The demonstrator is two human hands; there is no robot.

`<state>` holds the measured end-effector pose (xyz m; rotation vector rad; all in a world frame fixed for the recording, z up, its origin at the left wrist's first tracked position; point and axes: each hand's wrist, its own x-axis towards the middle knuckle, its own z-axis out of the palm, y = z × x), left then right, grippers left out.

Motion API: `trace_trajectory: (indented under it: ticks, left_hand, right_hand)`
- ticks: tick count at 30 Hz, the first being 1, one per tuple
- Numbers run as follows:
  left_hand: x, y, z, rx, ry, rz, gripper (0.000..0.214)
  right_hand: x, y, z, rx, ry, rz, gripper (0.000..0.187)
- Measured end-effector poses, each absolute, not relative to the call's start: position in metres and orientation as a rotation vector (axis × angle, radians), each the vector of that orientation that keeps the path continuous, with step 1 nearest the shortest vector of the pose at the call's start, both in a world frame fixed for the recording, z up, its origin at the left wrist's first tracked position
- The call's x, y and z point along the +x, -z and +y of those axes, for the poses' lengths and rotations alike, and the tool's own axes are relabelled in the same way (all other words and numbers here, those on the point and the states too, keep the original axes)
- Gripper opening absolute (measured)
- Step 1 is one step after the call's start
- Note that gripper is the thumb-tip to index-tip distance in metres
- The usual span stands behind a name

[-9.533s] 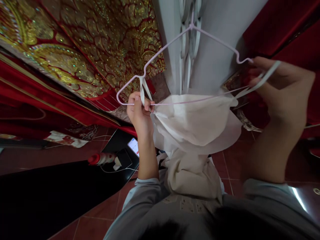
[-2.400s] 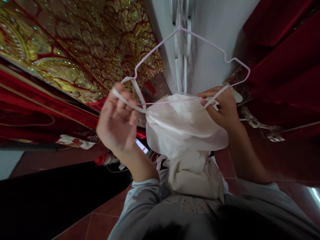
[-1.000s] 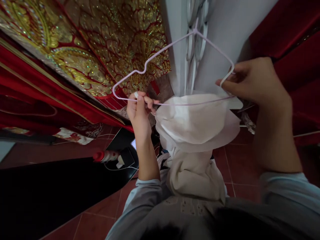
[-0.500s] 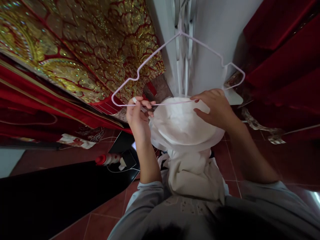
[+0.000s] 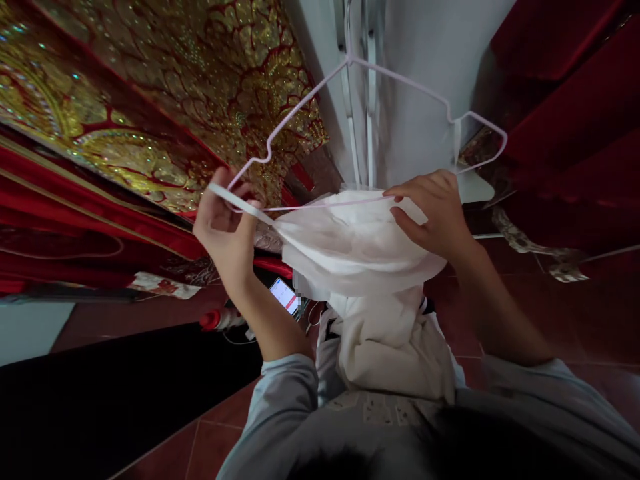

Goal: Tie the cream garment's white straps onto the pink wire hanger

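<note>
A pale pink clothes hanger hangs in front of me by its hook. Below its bottom bar spreads a white gauzy garment with a wide round edge. My left hand is at the hanger's left end, closed on a white strap that runs taut from the garment. My right hand has its fingers bent over the bottom bar at the garment's right side; the thumb stands a little apart. Another white strap loops over the hanger's right notch.
Gold sequined red clothing hangs at the left and dark red fabric at the right. Metal rails run down the pale wall behind the hanger. A lit phone and a red-capped bottle are at the lower left.
My left hand has moved left and up, drawing the white strap out to the hanger's left end. The garment's left side has stretched that way. The right hand stays on the bar.
</note>
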<state>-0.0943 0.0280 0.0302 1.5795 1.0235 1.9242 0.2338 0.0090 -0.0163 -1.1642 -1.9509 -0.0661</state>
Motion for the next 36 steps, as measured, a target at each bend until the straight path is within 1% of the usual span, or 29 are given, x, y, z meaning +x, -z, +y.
trace_trajectory:
  ticks: [1,4,5,7,9,11,14,18,20,22,26,27,30,32,34,36]
  left_hand:
    - [-0.092,-0.039,0.029,1.637,-1.848,1.033,0.036]
    - [-0.082,-0.064,0.034,1.816,-1.713,1.125,0.011]
    - [-0.079,-0.070,0.036,1.855,-1.672,1.162,0.009]
    - [-0.073,-0.078,0.041,1.863,-1.570,1.214,0.017]
    - [-0.069,-0.078,0.046,1.831,-1.518,1.208,0.019]
    - [-0.067,-0.073,0.049,1.851,-1.535,1.164,0.015]
    - [-0.065,-0.062,0.049,1.935,-1.616,1.114,0.003]
    - [-0.061,-0.056,0.052,1.966,-1.675,1.145,0.023]
    - [-0.058,-0.056,0.055,1.926,-1.725,1.143,0.024]
    - [-0.057,-0.056,0.060,1.855,-1.812,1.128,0.019]
    - [-0.070,-0.050,0.069,1.547,-2.046,1.036,0.037]
    - [-0.076,-0.047,0.071,1.485,-2.093,1.033,0.037]
    - [-0.098,-0.033,0.068,1.478,-2.231,1.124,0.021]
    - [-0.110,-0.021,0.061,1.491,-2.257,1.228,0.017]
    - [-0.117,-0.009,0.051,1.447,-2.154,1.329,0.018]
    - [-0.119,0.000,0.043,1.381,-2.045,1.371,0.028]
  right_hand:
    - [0.234,0.016,0.009,-1.161,0.080,-1.936,0.018]
    - [0.232,0.015,0.008,-1.109,0.121,-1.876,0.013]
    - [0.232,0.015,0.008,-1.087,0.135,-1.858,0.012]
    - [0.231,0.016,0.008,-1.092,0.146,-1.849,0.013]
    - [0.232,0.018,0.009,-1.150,0.138,-1.861,0.014]
    - [0.234,0.019,0.010,-1.201,0.125,-1.881,0.017]
    - [0.237,0.018,0.009,-1.220,0.115,-1.905,0.018]
    - [0.237,0.015,0.008,-1.236,0.108,-1.902,0.014]
    - [0.236,0.015,0.007,-1.214,0.127,-1.894,0.012]
    - [0.235,0.016,0.008,-1.184,0.162,-1.883,0.012]
    - [0.234,0.017,0.009,-1.156,0.207,-1.899,0.014]
    - [0.234,0.017,0.008,-1.147,0.210,-1.908,0.015]
    - [0.236,0.016,0.008,-1.117,0.208,-1.911,0.015]
    - [0.237,0.015,0.008,-1.108,0.181,-1.910,0.014]
    - [0.238,0.015,0.008,-1.119,0.140,-1.915,0.014]
    - [0.238,0.016,0.009,-1.147,0.105,-1.920,0.015]
